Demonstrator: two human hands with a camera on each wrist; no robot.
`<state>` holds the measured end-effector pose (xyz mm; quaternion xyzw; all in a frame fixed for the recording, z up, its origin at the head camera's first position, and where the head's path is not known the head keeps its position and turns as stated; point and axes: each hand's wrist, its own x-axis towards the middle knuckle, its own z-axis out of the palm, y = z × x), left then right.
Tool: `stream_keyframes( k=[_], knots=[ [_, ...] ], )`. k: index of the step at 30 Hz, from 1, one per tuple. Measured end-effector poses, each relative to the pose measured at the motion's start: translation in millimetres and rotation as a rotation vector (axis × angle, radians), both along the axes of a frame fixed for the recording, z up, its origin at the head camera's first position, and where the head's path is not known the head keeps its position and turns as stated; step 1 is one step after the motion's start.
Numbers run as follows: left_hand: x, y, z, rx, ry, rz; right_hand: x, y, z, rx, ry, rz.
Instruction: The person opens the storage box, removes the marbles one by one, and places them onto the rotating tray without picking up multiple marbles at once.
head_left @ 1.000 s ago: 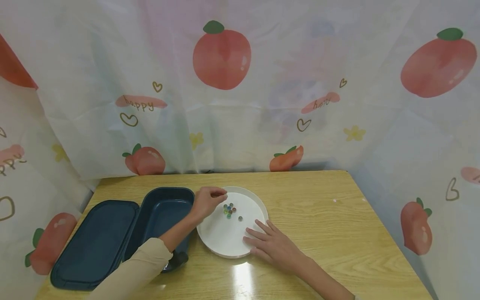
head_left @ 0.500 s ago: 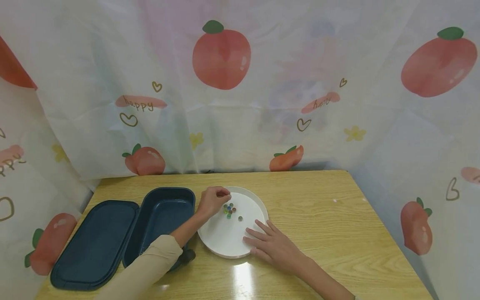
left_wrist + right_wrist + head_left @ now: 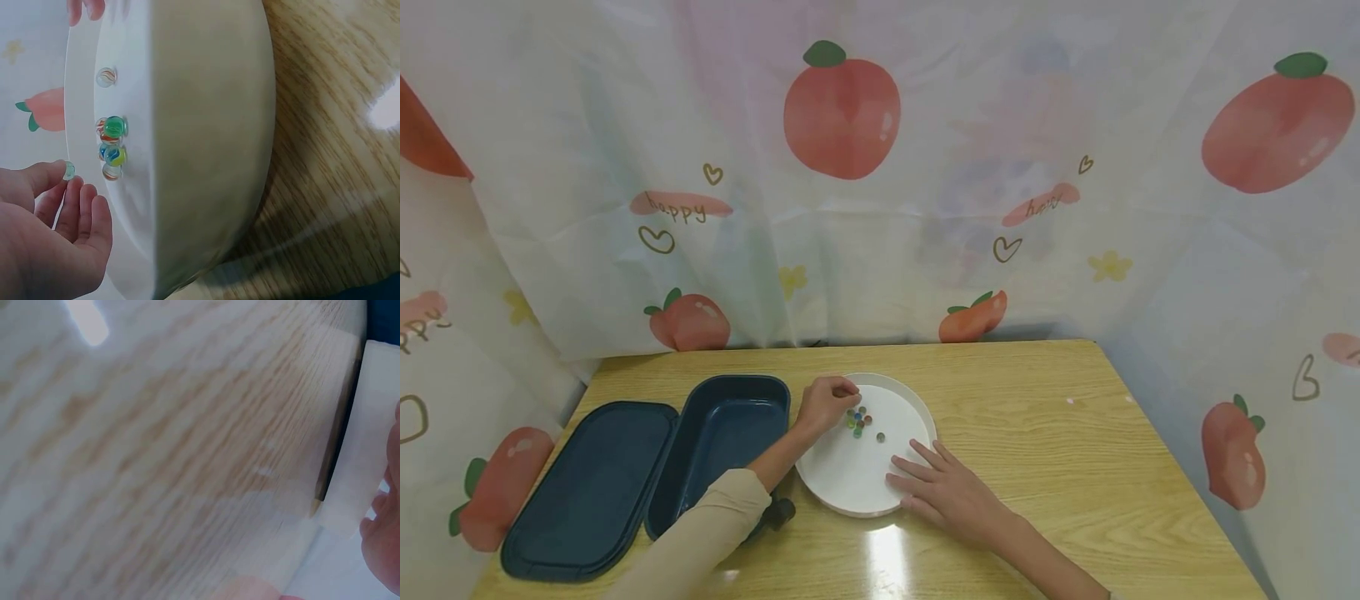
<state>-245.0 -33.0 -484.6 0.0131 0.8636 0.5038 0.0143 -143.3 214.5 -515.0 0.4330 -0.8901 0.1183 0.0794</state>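
Observation:
Between thumb and fingertips, my left hand [image 3: 823, 407] pinches a clear greenish glass marble [image 3: 69, 170] over the far left part of a round white tray [image 3: 820, 483]. Several marbles [image 3: 857, 422] lie clustered on the tray, just below that hand; a green marble [image 3: 114, 127] shows among them in the left wrist view. Apart from the cluster sits a single marble [image 3: 881, 437], clear with an orange swirl. My right hand [image 3: 951, 492], fingers spread and straight, rests at the tray's right rim. Only part of that hand [image 3: 381, 550] appears in the right wrist view, against the tray's side wall [image 3: 362, 437].
Left of the tray stands a dark blue rectangular container [image 3: 730, 429], partly covered by my left forearm. A matching dark blue lid [image 3: 591, 492] lies beside it. Wooden tabletop [image 3: 1037, 433] extends to the right. A fruit-printed curtain [image 3: 880, 250] hangs behind the table.
My left hand has moved slightly to the right, further over the tray towards the cluster. The right hand and the marbles on the tray stay where they were.

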Motion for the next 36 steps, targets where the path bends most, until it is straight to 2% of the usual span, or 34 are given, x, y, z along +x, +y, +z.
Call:
stream_keyframes(
  k=[7, 17, 36],
  knots=[
    [-1.1, -0.5, -8.0, -0.017, -0.016, 0.0, 0.4, 0, -0.4, -0.004, 0.0, -0.002],
    [-2.1, -1.0, -12.3, -0.051, -0.012, 0.012, 0.2, 0, -1.2, 0.02, 0.009, -0.005],
    [-4.5, -1.4, -15.3, -0.086, -0.046, 0.014, -0.2, 1, -3.2, -0.002, 0.02, -0.001]
  ],
)
